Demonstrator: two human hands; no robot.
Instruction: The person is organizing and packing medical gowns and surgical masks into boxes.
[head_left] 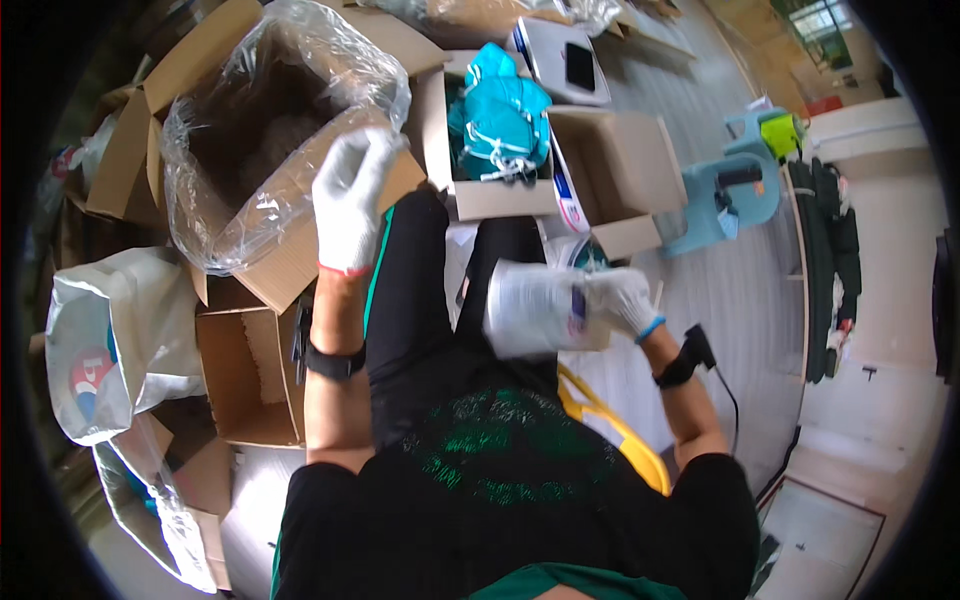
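My left hand [352, 195], in a white knit glove with a red cuff, is raised beside the front flap of a large carton [275, 275] lined with clear plastic [345, 60]. Its fingers curl toward the thumb; whatever they may pinch is too small to make out. Over my lap, my right hand [622, 300], gloved in white with a blue cuff, grips a blocky white thing [530, 310] by its right side. Motion smears it, and a small coloured print shows near the fingers. Beyond my knees, a teal drawstring bag [500, 115] sits in an open box [505, 200].
A dark phone [580, 66] lies on a white box [550, 50]. To its front stands an open carton [620, 170], near a light blue stool [725, 195]. On my left are a white sack [130, 330] and a small carton [250, 375]. Something yellow [620, 430] curves at my right.
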